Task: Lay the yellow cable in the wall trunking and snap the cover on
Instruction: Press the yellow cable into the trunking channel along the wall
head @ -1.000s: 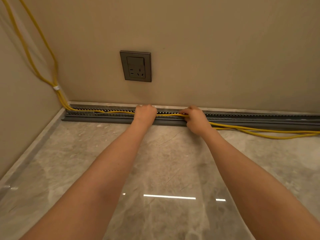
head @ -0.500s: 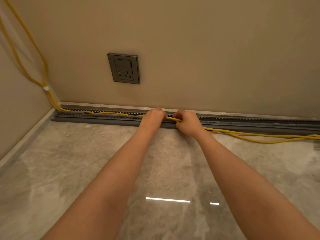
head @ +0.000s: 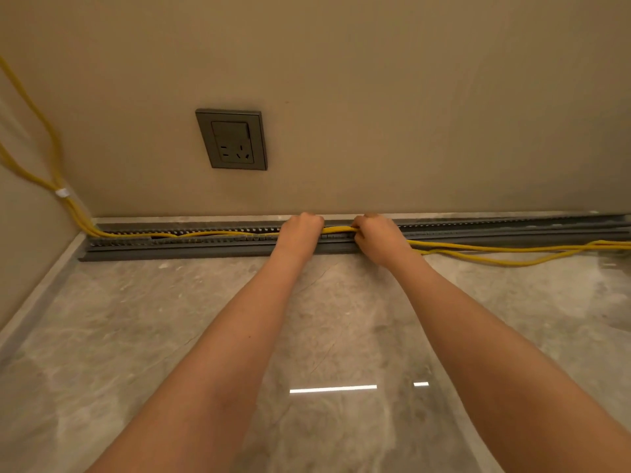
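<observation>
Nearest the camera, two bare forearms are reaching away across a glossy grey marble floor (head: pixel 136 336), which is reflecting a bright strip of light between them. Farther out, the left hand (head: pixel 300 230) is curling into a loose fist over the grey trunking (head: pixel 205 242), knuckles up, and appears to be pressing down on the yellow cable (head: pixel 336 229) where it is passing under the palm; its fingers are tucked out of sight, so how firmly they are closing on the cable cannot be told. Just to its right, the right hand (head: pixel 375 233) is also closing around the same cable, fingers wrapped over it and thumb side toward the left hand, with a short yellow stretch showing in the gap between the two hands.

The trunking is lying along the foot of the far wall, running from the left corner out past the right edge, open on top, its toothed slotted walls visible. Left of the hands, the cable is sitting inside the channel as far as the corner. Right of the right hand, the yellow strands are spilling out over the near edge of the trunking and trailing loose on the floor toward the right.

At the far left corner the cable is climbing out of the trunking and up the side wall, bound by a white tie (head: pixel 62 192). On the far wall above the trunking, a grey socket (head: pixel 231 139) is sitting left of the hands.
</observation>
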Tool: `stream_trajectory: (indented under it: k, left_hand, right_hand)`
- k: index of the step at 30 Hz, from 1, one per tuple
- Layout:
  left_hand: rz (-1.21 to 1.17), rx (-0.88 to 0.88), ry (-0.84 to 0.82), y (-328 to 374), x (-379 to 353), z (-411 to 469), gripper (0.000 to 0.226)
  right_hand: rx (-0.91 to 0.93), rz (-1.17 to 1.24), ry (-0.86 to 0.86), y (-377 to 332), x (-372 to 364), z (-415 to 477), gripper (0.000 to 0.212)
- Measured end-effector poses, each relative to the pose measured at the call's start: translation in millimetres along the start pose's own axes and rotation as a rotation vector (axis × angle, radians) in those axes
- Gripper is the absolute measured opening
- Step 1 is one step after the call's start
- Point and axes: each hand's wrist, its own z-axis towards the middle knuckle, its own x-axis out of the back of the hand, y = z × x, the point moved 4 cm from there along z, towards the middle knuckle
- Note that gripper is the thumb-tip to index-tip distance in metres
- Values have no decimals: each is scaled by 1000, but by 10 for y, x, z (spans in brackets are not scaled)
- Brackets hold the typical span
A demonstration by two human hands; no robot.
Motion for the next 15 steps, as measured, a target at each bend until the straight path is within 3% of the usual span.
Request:
stream_trajectory:
  k: [15]
  left_hand:
    - [42, -178, -22, 287, -59, 140, 29]
  right_hand:
    - [-96, 35, 9, 56, 114, 13, 23]
